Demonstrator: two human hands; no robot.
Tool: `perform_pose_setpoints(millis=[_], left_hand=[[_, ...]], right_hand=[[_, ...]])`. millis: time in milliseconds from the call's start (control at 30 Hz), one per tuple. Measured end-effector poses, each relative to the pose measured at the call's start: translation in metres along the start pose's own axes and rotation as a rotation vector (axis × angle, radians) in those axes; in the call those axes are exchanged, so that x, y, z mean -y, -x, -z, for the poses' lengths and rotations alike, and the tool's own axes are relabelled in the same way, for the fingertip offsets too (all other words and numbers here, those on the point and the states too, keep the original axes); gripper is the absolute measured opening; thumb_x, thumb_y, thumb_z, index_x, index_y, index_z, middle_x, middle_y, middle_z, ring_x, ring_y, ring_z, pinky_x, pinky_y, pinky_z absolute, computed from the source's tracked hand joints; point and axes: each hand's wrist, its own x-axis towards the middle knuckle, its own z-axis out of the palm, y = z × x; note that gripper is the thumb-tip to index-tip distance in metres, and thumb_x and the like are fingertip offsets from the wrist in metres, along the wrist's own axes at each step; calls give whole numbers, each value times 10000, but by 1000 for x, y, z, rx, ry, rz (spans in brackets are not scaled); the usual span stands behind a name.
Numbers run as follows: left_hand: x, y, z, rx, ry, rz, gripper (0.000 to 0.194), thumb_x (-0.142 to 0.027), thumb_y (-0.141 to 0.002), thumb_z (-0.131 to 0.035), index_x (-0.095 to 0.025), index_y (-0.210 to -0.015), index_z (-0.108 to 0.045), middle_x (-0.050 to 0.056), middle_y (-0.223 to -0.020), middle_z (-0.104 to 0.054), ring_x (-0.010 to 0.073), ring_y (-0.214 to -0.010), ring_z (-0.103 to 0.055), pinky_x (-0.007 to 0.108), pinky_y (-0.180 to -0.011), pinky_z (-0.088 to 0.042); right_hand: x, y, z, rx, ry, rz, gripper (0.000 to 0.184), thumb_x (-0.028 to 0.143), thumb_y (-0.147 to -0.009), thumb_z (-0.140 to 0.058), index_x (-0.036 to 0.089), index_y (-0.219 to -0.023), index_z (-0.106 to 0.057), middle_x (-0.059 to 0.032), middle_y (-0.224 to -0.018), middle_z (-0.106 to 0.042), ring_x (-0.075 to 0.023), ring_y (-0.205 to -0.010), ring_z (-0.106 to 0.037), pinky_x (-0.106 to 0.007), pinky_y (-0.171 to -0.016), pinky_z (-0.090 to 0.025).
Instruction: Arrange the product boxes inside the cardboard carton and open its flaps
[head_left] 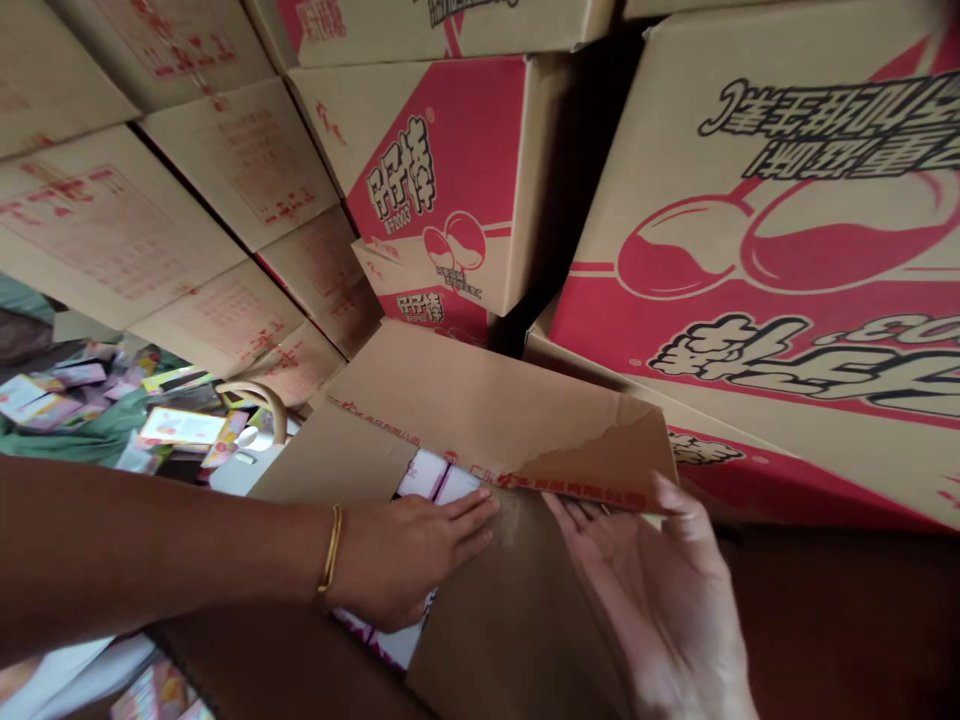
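Note:
A cardboard carton (517, 610) stands in front of me with its top flaps partly raised. White and purple small boxes (431, 472) show through the gap between the flaps. My left hand (409, 555), with a gold bracelet (331, 550) at the wrist, lies palm down across these small boxes and the near flap, its fingers stretched out. On the other side my right hand (652, 580) is turned palm up at the far flap (510, 400). Its fingers reach under that flap's edge and the thumb is at the corner. Torn brown tape with red print runs along this edge.
Printed cartons are stacked at the back (442, 160), more stand at the right (787, 230), and another stack rises at the left (120, 220). Colourful small packs (184, 425) lie in a heap at the left, near a rounded tan rail (266, 400).

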Motion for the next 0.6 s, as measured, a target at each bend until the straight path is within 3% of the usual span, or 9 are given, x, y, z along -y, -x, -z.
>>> perform_pose_setpoints(millis=[167,333,400,500,600], left_hand=[[2,-3,11,30,50,11,734,-209,-786,-629,-96,-1478,-415,193,-1610,-252,280,-1493,-265,383,-1123,-430],[-5,0,-1,-69,57,15,631,-195,-857,-538,-45,-1458,-418,228,-1588,-282,293,-1485,-280,412,-1145,-411],[-8,2,-7,-99,61,39,592,-198,-877,-512,-32,-1441,-434,234,-1571,-317,294,-1471,-308,408,-1138,-414],[-9,4,-9,-107,54,52,555,-200,-876,-517,-42,-1407,-479,224,-1545,-368,290,-1438,-360,381,-1122,-421],[-5,4,-3,-146,5,47,464,-225,-870,-560,-113,-1321,-574,164,-1470,-482,249,-1350,-460,325,-1078,-441]], right_hand=[[-29,-6,10,-17,71,152,430,401,-636,-777,241,-1013,-644,-35,-1052,-663,-244,-1096,-590,-514,-1086,-427],[-66,-15,21,-66,107,296,341,329,-614,-823,214,-866,-624,-11,-984,-671,-184,-1038,-603,-406,-1065,-461],[-63,-20,22,-81,146,354,389,322,-638,-818,231,-965,-629,-17,-1028,-675,-195,-1007,-620,-411,-948,-542],[-48,-30,26,-94,180,327,616,280,-578,-856,280,-1142,-607,-26,-1151,-658,-213,-965,-641,-382,-745,-608],[-43,-36,31,-104,208,316,698,273,-529,-871,266,-1172,-600,-39,-1182,-652,-212,-937,-649,-349,-695,-612]])
